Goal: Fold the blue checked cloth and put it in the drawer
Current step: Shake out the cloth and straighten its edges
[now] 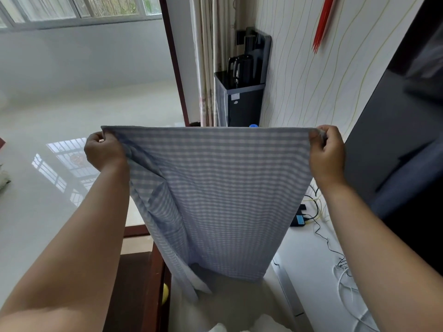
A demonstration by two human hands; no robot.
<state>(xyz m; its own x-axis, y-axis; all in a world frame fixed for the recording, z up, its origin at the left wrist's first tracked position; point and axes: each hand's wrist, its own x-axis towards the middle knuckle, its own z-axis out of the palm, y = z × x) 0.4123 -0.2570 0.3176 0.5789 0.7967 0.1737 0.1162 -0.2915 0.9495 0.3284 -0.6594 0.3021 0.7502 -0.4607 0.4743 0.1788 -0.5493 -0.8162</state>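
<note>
Folding looks barely started imo: the blue checked cloth (215,188) hangs mid-frame, stretched flat by its top edge, with the left hand (103,152) pinching one top corner and the right hand (326,149) pinching the other. No drawer in view, so folding down and stowing are both left. Top edge runs left-right across the frame, long axis drops straight down, left side slightly doubled over.

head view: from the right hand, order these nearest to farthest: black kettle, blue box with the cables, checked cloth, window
1. Checked cloth: its top corner is pinched in the right hand.
2. Blue box: just below the hand, on the white surface among the cables.
3. Black kettle: up and to the left, by the wall.
4. Window: far upper left, across the room.
</note>
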